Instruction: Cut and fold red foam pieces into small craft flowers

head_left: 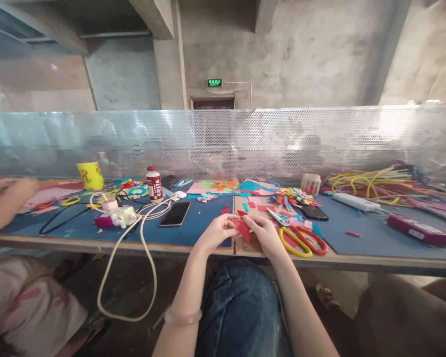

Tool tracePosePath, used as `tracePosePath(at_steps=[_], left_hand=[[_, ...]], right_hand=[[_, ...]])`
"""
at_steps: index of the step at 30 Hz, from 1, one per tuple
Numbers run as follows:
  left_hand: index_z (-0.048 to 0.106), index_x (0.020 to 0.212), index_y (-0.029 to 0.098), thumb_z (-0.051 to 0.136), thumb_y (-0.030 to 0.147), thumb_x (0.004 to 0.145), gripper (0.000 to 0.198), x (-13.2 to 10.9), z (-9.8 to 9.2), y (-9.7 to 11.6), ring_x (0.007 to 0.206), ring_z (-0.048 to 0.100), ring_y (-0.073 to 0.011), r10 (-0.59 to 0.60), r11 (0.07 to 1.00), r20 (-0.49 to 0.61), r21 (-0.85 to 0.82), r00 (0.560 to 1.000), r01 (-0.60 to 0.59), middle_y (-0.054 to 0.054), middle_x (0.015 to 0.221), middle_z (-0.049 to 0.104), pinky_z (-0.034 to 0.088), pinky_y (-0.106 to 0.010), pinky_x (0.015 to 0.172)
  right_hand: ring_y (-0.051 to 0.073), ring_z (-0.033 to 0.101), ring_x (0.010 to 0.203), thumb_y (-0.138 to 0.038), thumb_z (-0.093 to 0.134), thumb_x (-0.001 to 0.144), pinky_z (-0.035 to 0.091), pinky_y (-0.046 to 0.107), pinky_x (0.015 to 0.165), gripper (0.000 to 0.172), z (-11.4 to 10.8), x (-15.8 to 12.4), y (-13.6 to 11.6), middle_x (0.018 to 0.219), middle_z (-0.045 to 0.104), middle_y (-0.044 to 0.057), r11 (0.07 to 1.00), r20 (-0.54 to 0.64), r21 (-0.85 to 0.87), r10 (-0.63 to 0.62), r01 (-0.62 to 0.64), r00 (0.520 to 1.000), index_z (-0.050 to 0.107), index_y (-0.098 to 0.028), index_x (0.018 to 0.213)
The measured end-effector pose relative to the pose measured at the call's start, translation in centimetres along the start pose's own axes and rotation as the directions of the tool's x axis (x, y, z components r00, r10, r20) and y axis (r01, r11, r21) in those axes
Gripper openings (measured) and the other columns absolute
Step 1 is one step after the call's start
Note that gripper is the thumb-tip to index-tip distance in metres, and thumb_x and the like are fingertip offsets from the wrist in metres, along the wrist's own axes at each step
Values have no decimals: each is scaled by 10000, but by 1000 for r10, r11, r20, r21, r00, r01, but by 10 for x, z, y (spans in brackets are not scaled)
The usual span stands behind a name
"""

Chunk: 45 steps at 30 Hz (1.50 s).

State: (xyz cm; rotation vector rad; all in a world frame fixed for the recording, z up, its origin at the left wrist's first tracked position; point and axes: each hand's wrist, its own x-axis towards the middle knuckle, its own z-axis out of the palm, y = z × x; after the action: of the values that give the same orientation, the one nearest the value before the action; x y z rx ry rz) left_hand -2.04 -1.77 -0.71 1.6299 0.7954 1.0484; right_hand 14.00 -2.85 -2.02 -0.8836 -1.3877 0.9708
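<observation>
Both of my hands meet above the table's front edge around a small red paper piece (244, 231). My left hand (216, 232) pinches its left side between thumb and fingers. On the right side, my right hand (262, 230) grips the same paper with fingertips. Another bit of red paper (225, 209) lies on the table just beyond my left hand. Scissors with yellow and orange handles (296, 242) rest to the right of my right hand, their blades among coloured paper scraps (258, 201).
A dark phone (175, 214), a Costa bottle (154, 184) and a looping cable (148, 248) are left. Another phone (315, 212), a power strip (356, 202), a purple box (419, 229) and pipe cleaners (379, 183) are right. Another person's hands (18, 191) work far left.
</observation>
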Motion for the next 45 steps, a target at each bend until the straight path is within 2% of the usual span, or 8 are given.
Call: tracePosePath(at_steps=[5,12,19,24,31,35,41,45], left_hand=[[615,905,119,682,266,678,279,3,1,-1,748,627,-173,-57,996,14,-72,998,58,-79,812,667,466,-317,753],[629,835,108,663,389,694,316,5,2,0,691,637,-172,-65,994,-11,-89,998,64,-69,776,669,498,-321,717],[643,829,104,701,358,660,310,5,2,-2,728,632,-178,-61,996,8,-66,998,62,-82,784,678,492,-316,727],[662,868,114,717,343,643,325,5,3,-1,782,626,-185,-42,998,34,-51,999,44,-91,841,682,488,-321,742],[668,828,111,688,347,671,285,3,2,0,755,644,-194,-75,997,70,-24,995,77,-82,789,685,490,-328,753],[645,780,111,675,329,684,240,4,2,-2,709,642,-179,-73,996,-23,-56,997,71,-67,735,674,504,-305,699],[612,739,123,668,317,684,209,8,3,-6,638,616,-150,-52,993,-180,-110,982,32,-31,671,645,512,-292,659],[606,726,126,682,340,664,235,7,5,-4,614,611,-152,-41,996,-189,-87,981,25,-25,645,641,509,-288,635]], right_hand=[[171,569,614,-528,586,705,439,267,555,375,0,4,6,672,634,28,1000,-42,29,6,-4,999,662,-167,773],[169,564,625,-533,597,687,422,262,558,377,-2,8,13,669,639,14,999,-75,-44,-30,27,997,673,-173,769],[163,548,601,-530,598,687,416,264,563,377,-3,8,12,648,632,19,1000,-61,1,-23,23,998,671,-162,722],[174,567,661,-498,611,691,430,275,636,356,-3,6,8,686,651,19,999,-37,-1,-52,52,998,693,-158,760],[196,586,711,-471,630,682,448,298,676,333,-2,3,0,749,676,46,998,-11,66,-6,7,1000,691,-156,769],[175,589,735,-428,655,675,446,282,691,331,0,2,-2,788,664,34,995,-5,97,-9,9,1000,654,-173,886],[138,579,765,-252,747,577,462,269,729,573,-1,2,2,866,594,-3,996,74,58,-74,70,994,546,-238,1113],[145,585,739,-245,691,643,464,275,712,453,-3,5,10,818,621,2,997,115,-21,-78,81,990,580,-210,1081]])
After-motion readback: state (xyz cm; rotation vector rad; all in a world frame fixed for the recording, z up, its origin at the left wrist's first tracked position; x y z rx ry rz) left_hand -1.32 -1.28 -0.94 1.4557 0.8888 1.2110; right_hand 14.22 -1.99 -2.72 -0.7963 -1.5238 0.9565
